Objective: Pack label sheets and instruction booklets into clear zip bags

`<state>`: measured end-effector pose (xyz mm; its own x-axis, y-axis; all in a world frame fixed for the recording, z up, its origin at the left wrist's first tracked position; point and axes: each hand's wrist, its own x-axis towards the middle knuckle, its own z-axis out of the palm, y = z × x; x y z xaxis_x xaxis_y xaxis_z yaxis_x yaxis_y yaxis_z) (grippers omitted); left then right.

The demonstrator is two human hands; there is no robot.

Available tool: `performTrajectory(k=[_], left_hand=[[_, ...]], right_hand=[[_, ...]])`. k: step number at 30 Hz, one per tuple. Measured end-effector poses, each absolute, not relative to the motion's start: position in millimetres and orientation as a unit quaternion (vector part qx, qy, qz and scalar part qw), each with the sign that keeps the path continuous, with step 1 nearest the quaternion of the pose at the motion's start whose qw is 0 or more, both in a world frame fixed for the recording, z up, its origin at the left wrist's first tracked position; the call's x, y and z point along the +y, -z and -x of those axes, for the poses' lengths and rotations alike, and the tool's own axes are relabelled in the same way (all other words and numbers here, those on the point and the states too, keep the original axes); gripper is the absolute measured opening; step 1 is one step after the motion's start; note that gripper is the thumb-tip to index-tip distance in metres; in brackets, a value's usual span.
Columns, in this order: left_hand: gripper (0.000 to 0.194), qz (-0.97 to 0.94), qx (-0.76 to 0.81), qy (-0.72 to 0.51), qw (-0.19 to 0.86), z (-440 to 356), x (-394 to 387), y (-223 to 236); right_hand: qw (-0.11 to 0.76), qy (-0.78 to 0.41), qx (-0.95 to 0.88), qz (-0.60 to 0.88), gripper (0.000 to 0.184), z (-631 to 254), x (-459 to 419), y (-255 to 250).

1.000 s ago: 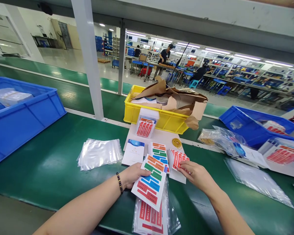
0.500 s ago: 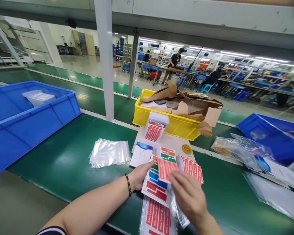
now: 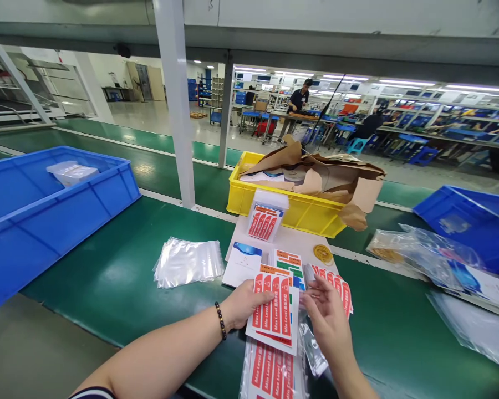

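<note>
My left hand [image 3: 243, 303] pinches a small stack of sticker sheets [image 3: 274, 310]; the top one has red bars, with a multicoloured sheet under it. My right hand [image 3: 326, 318] is at the stack's right edge, fingers curled beside it, apparently touching the sheets. A clear bag holding red sticker sheets [image 3: 272, 374] lies below the hands at the table's near edge. Behind the hands lie a pile of red stickers [image 3: 336, 285], a pile of multicoloured stickers [image 3: 289, 263] and a white-and-blue booklet [image 3: 243, 263].
A pile of clear zip bags [image 3: 189, 261] lies to the left. Blue crates stand at left [image 3: 62, 213] and right [image 3: 469, 227]. A yellow crate [image 3: 283, 208] with brown paper sits behind, a red sticker pack [image 3: 266, 221] leaning on it. Rubber bands [image 3: 323, 254] lie nearby. People work in the background.
My right hand picked a red sticker sheet from the pile at the right and laid it on the multicoloured sheet in my left hand. The camera view shifted left.
</note>
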<state>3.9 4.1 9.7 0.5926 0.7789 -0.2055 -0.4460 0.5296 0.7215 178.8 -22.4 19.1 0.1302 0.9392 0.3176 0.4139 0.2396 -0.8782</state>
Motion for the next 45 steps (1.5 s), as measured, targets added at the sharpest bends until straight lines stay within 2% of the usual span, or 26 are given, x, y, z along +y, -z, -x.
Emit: performTrajectory(k=[3, 5, 8, 11, 14, 18, 27, 34, 40, 42, 45], left_hand=[[0.039, -0.451, 0.281, -0.327, 0.782, -2, 3, -8], [0.037, -0.566, 0.307, -0.299, 0.704, 1, 4, -8], [0.029, -0.676, 0.351, -0.265, 0.591, 6, 7, -9], [0.016, -0.737, 0.352, -0.232, 0.528, 7, 9, -13], [0.017, -0.780, 0.282, -0.216, 0.514, 7, 8, -18], [0.019, -0.772, 0.264, -0.246, 0.524, 6, 6, -23], [0.008, -0.707, 0.314, -0.326, 0.543, 3, 8, -15], [0.007, -0.723, 0.297, -0.308, 0.542, 4, 6, -19], [0.007, -0.759, 0.290, -0.309, 0.494, 2, 4, -14], [0.007, -0.740, 0.307, -0.332, 0.498, 1, 4, -12], [0.009, -0.696, 0.329, -0.377, 0.515, -1, 3, -12]], right_hand=[[0.453, -0.527, -0.492, 0.525, 0.037, -181, -17, -21], [0.433, -0.595, -0.453, 0.504, 0.032, -186, -15, -23], [0.531, -0.548, -0.377, 0.525, 0.029, -201, -8, -23], [0.644, -0.460, -0.308, 0.527, 0.028, -214, 0, -21], [0.676, -0.440, -0.293, 0.513, 0.027, -213, 0, -21], [0.644, -0.479, -0.305, 0.513, 0.028, -205, -6, -23], [0.566, -0.538, -0.351, 0.516, 0.028, -206, -7, -22], [0.570, -0.515, -0.370, 0.522, 0.053, -211, -7, -30], [0.507, -0.532, -0.436, 0.519, 0.071, -198, -12, -34], [0.487, -0.511, -0.469, 0.531, 0.067, -195, -14, -31], [0.393, -0.453, -0.592, 0.538, 0.033, -195, -16, -29]])
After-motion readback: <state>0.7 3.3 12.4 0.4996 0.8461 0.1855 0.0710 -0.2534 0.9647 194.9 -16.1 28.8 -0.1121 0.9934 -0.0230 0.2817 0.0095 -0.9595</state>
